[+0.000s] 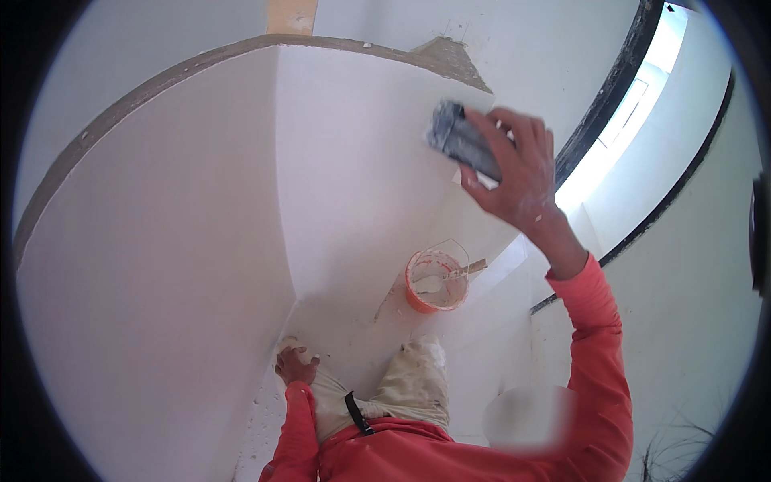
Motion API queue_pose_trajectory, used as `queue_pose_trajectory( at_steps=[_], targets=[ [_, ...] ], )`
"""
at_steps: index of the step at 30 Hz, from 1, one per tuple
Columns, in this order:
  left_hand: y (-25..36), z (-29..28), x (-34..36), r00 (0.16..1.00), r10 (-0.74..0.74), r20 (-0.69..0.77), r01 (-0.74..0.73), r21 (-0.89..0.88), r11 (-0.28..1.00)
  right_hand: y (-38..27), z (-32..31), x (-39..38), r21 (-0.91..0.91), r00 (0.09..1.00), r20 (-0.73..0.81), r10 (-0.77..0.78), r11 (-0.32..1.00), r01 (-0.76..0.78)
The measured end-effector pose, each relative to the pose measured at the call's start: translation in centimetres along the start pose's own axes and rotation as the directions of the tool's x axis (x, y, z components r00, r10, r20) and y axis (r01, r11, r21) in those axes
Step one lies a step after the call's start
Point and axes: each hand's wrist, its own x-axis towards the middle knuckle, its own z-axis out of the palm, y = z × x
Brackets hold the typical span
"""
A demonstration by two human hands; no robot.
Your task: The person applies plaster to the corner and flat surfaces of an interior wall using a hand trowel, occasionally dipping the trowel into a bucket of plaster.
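My right hand [518, 165] is raised in front of the white wall [353, 153]. Its thumb and fingers grip a dark grey, dust-smeared sanding block [466, 143], held at a tilt close to the wall face. Whether the block touches the wall I cannot tell. White dust marks the back of this hand. Lower down, my left hand [297, 365] rests on my left knee, fingers spread over the pale, stained trousers [414, 386], with nothing held in it.
On the floor beyond my knees stands an orange bucket [436, 301] with whitish paste and a wooden-handled tool [472, 269] inside. A rough grey band [193, 60] edges the wall. Dark-framed openings [614, 88] curve along the right. A blurred pale patch covers the lower right.
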Motion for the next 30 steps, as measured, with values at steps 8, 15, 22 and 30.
queue_pose_trajectory(
  at_steps=[8,15,22,30],
  targets=[
    [-0.5,0.5,0.1,0.999,0.010,-0.035,-0.010,-0.016,1.000,-1.8,3.4,0.6,0.086,0.976,0.185,-0.118,0.991,0.103],
    [0.3,0.0,-0.1,1.000,-0.013,0.011,0.013,-0.012,1.000,0.0,1.9,2.2,-0.026,0.999,-0.050,-0.016,1.000,0.014],
    [0.1,-0.3,0.2,1.000,-0.003,0.013,0.003,-0.008,1.000,-2.1,3.3,-2.6,0.154,0.965,0.244,-0.100,0.986,0.064],
    [0.3,-0.1,0.1,0.999,-0.008,0.041,0.006,0.046,0.999,1.8,1.8,-3.7,-0.010,0.999,0.025,0.029,1.000,-0.029]
  ],
)
